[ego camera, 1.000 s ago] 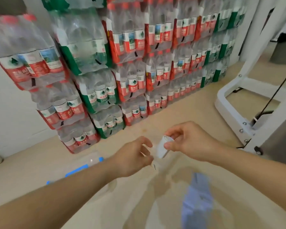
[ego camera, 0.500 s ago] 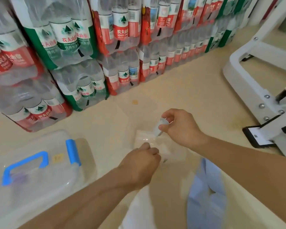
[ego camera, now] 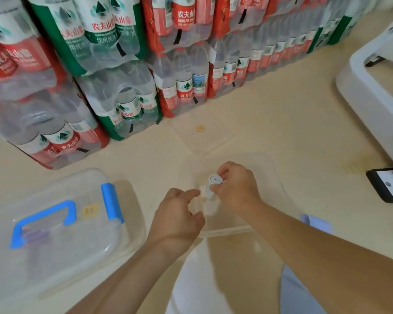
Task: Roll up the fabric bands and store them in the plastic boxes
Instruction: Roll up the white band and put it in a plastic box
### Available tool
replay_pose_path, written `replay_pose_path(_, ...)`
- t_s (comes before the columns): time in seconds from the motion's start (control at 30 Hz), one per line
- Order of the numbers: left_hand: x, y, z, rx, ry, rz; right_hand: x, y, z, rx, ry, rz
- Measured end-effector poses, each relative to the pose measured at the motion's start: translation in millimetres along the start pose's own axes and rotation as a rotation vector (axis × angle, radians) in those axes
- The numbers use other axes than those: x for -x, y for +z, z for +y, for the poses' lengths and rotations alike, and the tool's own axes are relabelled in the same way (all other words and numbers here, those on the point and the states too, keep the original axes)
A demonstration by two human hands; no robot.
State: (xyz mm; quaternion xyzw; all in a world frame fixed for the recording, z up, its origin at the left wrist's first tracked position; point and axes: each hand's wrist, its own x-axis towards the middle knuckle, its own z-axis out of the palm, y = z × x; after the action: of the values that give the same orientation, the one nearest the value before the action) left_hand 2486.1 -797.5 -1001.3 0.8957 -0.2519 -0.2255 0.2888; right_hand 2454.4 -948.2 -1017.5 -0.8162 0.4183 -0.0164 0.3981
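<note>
1. Our right hand [ego camera: 234, 191] pinches the rolled white band [ego camera: 214, 181] above the open clear box [ego camera: 227, 231].
2. Our left hand [ego camera: 179, 214] hovers just beside it, fingers loose, holding nothing.
3. The roll looks light and soft and could unwind, so we judge it best held around its sides.

We see a white rolled band [ego camera: 214, 182] in the right hand [ego camera: 236, 191], its end showing a grey spiral. Left of the left hand [ego camera: 177, 216] sits a clear box [ego camera: 55, 257] with a bright blue handle [ego camera: 43, 213], a blue latch [ego camera: 111, 202] and a small yellow sticker [ego camera: 90, 210]. Under both hands, the open box [ego camera: 227, 230] is colourless too. Beyond the hands, the bottle packs [ego camera: 100, 37] carry red labels and green labels with white lettering and a green mountain mark. We note pale blue fabric [ego camera: 315, 222] beside the right forearm, a beige floor [ego camera: 281, 123], and a white frame [ego camera: 363, 105] far right.
</note>
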Motion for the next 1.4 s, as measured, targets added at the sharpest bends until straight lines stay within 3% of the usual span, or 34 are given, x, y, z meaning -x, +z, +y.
replay_pose_path(0.13, 7.6, 7.2, -4.1, 0.149, -0.042, 0.012, -14.6, 26.0, -7.4, -0.013, 0.218, -0.018)
replay_pose_path(0.3, 8.9, 9.1, -6.8, 0.277, -0.061, 0.006, -17.2, 41.1, -12.7, -0.117, 0.261, -0.057)
replay_pose_path(0.47, 8.7, 8.8, -8.1, 0.296, -0.053, 0.013, -16.5, 24.9, -12.4, -0.621, 0.492, -0.181)
replay_pose_path(0.67, 10.2, 8.2, -4.8, 0.324, -0.078, 0.025, -16.4, 24.0, -8.4, -0.508, 0.425, -0.221)
replay_pose_path(0.9, 10.6, 7.5, -4.2, 0.34, -0.064, 0.014, -20.9, 44.7, -9.9, -0.328, 0.358, -0.101)
replay_pose_path(1.13, 9.8, 7.5, -8.0, 0.283, -0.013, 0.0, -9.1, 12.3, -15.2, -0.692, 0.682, -0.317)
replay_pose_path(1.27, 10.4, 6.9, -10.7, 0.283, -0.009, 0.008, -8.8, 6.2, -10.5, -0.77, 0.692, -0.348)
replay_pose_path(1.4, 6.7, 5.1, -10.7, 0.277, -0.012, 0.008, -11.5, 11.4, -6.8, -0.742, 0.59, -0.341)
